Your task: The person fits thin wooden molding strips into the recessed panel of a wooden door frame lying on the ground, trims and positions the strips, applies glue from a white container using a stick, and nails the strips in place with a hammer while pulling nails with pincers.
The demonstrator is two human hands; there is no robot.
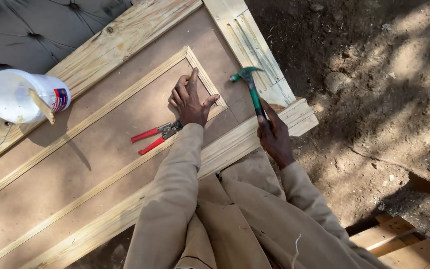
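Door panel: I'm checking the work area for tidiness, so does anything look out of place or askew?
Only small things: red-handled pliers lie loose on the panel beside the left hand, and a stick leans crookedly from the white tub.

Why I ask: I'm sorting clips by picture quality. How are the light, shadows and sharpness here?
Head view: hard sunlight, sharp all over; the white plastic tub glares and throws a long shadow over the brown door panel; dappled shade mottles the bare soil; the green-handled claw hammer shows no motion blur.
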